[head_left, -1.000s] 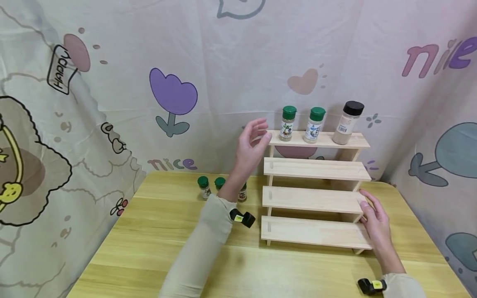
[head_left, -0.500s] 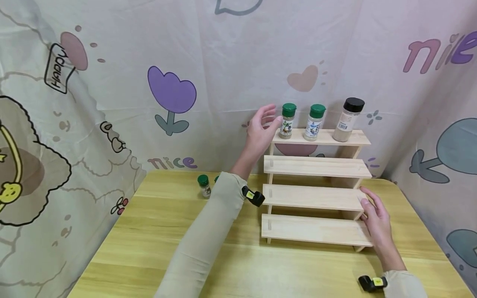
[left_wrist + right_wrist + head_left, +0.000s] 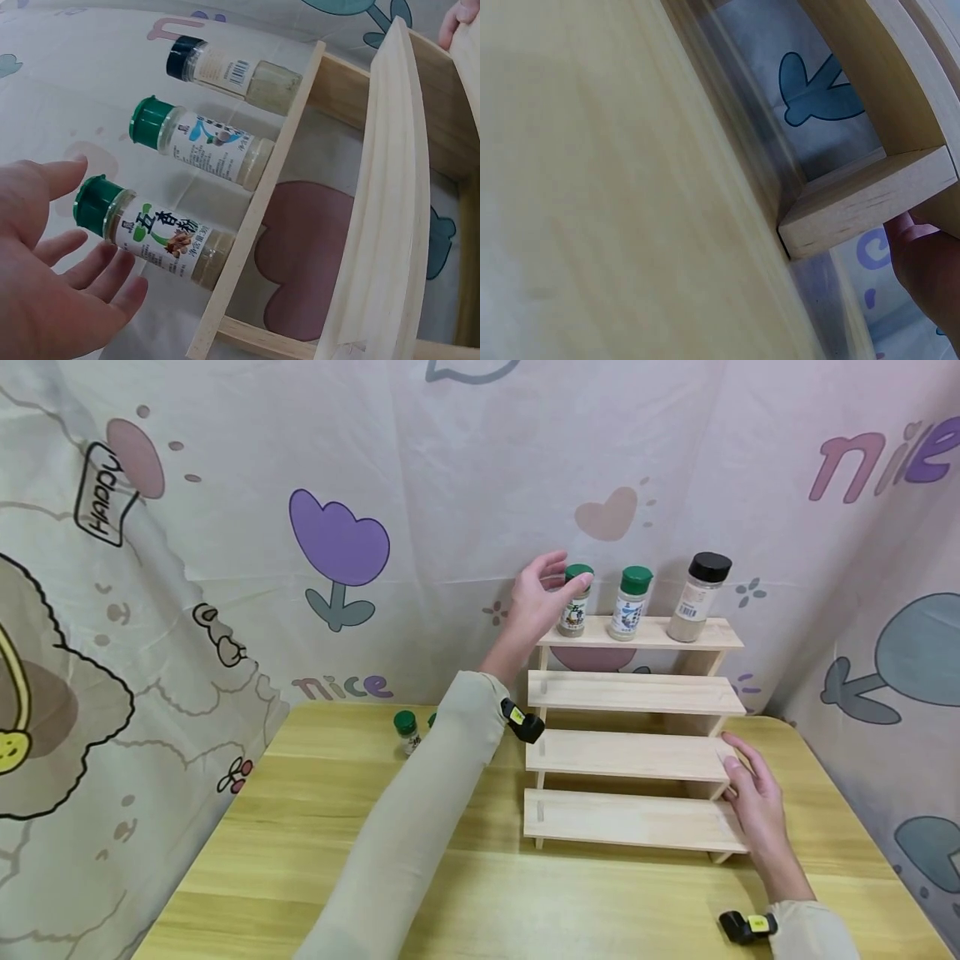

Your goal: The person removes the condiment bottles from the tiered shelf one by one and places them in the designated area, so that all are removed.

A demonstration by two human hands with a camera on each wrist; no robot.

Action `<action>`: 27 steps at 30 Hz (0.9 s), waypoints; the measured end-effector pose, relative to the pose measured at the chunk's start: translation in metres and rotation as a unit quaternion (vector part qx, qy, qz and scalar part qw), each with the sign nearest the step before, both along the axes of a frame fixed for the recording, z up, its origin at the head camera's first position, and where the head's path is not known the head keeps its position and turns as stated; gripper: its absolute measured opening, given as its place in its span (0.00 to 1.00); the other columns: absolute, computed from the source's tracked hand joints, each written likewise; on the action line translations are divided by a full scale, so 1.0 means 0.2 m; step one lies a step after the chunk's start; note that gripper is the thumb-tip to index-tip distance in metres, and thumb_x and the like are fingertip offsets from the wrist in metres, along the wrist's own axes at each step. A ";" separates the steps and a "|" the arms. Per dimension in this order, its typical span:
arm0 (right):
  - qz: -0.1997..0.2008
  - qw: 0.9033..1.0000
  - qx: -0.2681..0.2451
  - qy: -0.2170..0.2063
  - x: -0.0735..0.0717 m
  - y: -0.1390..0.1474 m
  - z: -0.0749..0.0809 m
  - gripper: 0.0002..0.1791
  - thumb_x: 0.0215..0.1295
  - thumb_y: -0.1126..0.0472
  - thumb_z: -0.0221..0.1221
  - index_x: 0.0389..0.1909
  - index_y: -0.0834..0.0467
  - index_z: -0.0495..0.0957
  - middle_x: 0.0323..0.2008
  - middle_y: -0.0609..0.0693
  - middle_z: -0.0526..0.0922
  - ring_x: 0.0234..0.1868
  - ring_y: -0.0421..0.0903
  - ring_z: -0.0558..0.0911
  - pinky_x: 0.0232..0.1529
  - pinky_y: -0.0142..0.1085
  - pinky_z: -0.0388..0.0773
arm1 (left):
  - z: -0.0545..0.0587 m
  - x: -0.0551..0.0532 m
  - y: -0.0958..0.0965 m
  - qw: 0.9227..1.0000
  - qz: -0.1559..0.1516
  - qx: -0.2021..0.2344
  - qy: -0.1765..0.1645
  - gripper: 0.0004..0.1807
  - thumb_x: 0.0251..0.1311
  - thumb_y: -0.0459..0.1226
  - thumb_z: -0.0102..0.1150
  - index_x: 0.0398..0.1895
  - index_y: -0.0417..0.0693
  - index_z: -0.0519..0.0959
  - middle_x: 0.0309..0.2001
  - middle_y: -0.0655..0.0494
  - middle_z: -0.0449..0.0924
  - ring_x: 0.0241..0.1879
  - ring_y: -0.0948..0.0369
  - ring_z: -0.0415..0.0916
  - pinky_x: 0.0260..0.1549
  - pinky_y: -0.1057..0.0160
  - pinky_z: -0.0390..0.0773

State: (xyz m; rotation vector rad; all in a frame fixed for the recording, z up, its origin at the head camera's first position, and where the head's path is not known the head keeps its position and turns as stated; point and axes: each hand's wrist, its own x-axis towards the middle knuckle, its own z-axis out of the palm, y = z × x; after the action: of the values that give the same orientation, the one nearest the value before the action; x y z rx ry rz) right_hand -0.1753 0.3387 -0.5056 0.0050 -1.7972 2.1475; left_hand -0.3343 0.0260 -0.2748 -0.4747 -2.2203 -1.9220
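My left hand (image 3: pixel 538 600) is at the left end of the top tier of a stepped wooden shelf (image 3: pixel 637 693). Its fingers and thumb spread on either side of a green-capped spice jar (image 3: pixel 169 238), with a gap at the thumb in the left wrist view. That jar stands upright beside a second green-capped jar (image 3: pixel 628 606) and a larger black-capped shaker (image 3: pixel 696 602). At the shelf's right side, my right hand (image 3: pixel 759 810) grips the edge of a lower tier, thumb on the board's top. Most of that hand is hidden in the right wrist view.
Another green-capped jar (image 3: pixel 406 731) stands on the wooden table (image 3: pixel 300 827), left of the shelf; others behind it are mostly covered by the left sleeve (image 3: pixel 420 793). A printed cloth (image 3: pixel 465 485) hangs behind the table.
My left hand has moved right and up, from left of the shelf's top tier to around the leftmost jar. The right hand stays at the shelf's side. The view shifts slightly.
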 end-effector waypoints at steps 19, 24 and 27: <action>-0.012 0.999 0.021 -0.028 0.00 -0.02 0.01 0.25 0.81 0.58 0.51 0.75 0.53 0.67 0.59 0.38 0.74 0.52 0.32 0.78 0.45 0.23 0.80 | -0.04 0.00 0.00 1.000 0.005 0.012 0.020 0.18 0.66 0.41 0.70 0.55 0.44 0.82 0.49 0.53 0.84 0.48 0.61 0.81 0.48 0.72 0.79; -0.011 0.999 0.017 -0.025 0.00 -0.01 0.01 0.25 0.81 0.58 0.51 0.75 0.54 0.67 0.59 0.39 0.74 0.52 0.31 0.79 0.46 0.24 0.80 | -0.03 0.04 -0.02 0.998 -0.030 0.050 0.030 0.16 0.65 0.38 0.70 0.53 0.43 0.83 0.48 0.53 0.85 0.48 0.60 0.82 0.49 0.68 0.81; -0.013 0.999 0.025 -0.026 0.00 0.00 0.01 0.25 0.81 0.58 0.50 0.75 0.53 0.67 0.60 0.39 0.73 0.53 0.31 0.78 0.46 0.23 0.80 | -0.03 0.08 -0.06 0.996 -0.051 0.059 0.035 0.15 0.64 0.38 0.71 0.52 0.44 0.83 0.47 0.53 0.85 0.47 0.59 0.82 0.49 0.66 0.82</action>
State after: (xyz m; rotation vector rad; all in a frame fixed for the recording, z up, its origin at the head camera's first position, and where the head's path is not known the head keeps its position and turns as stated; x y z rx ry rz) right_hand -0.1750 0.3379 -0.5034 -0.0626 -1.8688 2.1027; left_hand -0.3191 0.0149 -0.2808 -0.6388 -2.0628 -2.0396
